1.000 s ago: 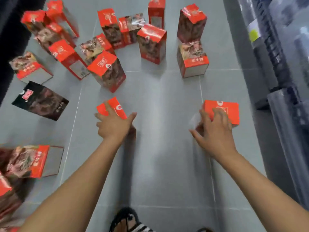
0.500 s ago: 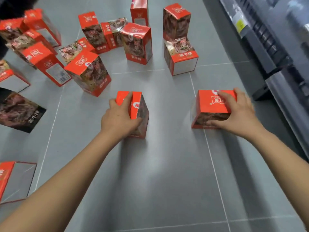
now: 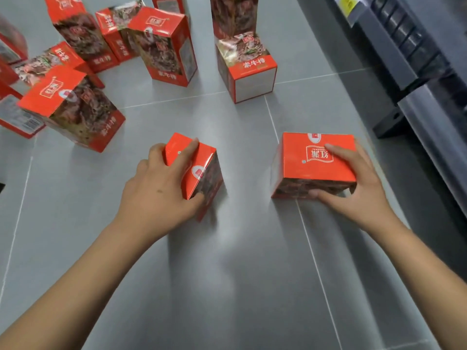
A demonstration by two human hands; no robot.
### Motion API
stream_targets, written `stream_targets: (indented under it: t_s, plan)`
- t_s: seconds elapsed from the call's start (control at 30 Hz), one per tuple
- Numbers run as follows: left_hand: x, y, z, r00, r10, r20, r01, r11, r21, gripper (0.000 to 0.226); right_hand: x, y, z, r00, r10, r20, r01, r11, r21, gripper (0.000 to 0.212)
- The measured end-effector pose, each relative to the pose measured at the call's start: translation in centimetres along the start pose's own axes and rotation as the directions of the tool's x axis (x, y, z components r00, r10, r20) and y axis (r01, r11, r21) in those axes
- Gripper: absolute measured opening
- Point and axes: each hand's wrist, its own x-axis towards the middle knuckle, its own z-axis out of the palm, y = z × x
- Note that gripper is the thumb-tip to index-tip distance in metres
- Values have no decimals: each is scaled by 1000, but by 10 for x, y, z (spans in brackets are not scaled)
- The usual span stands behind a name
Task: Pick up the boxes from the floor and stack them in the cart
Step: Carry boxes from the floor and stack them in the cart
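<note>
Far left of the white-sided box (image 3: 249, 72), a cluster of loose boxes (image 3: 73, 107) stands and leans on the grey tiled floor (image 3: 227, 274), one showing a barcode label (image 3: 17, 117) too small to read. Nearer, down and left of that landmark, the left hand (image 3: 161, 188) is clamped over the top corner of the left box (image 3: 202, 170), fingers across the red top and thumb at the near edge. Down and right of the landmark, the right hand (image 3: 358, 188) grips the right box (image 3: 303, 160), fingers on top and thumb pressed under its near face. Whether either box has left the floor, I cannot tell. Further right runs a dark shelf unit (image 3: 417, 72); no cart is in view. The likely trouble is the left grip: it sits on one corner, so the box could swivel or slip out when lifted, and glossy card gives little purchase. A swinging box might also topple the leaning ones nearby. The right box top carries a white banner logo with upside-down characters, apparently 红派; the landmark's red band seems to read 素牛排.
</note>
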Motion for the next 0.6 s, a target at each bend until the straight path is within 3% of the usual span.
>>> stream_targets:
  t_s: [0.1,0.37,0.5,0.6]
  plan:
    - [6,9,5,999,-38,-14,38,999,-1,91,8,2,1,999,30,-12,-29,998,61,71]
    - [13,27,6,992,-123,2,123,991,-56,93,-13,-17,30,993,105,-50,-105,994,6,79]
    - [4,28,-5,987,-156,42,161,976,-149,91,-26,-44,39,969,219,-115,-221,975,-5,75]
    - [-10,30,-29,983,-163,82,173,974,-147,88,-31,-76,36,888,420,-187,-396,906,152,72]
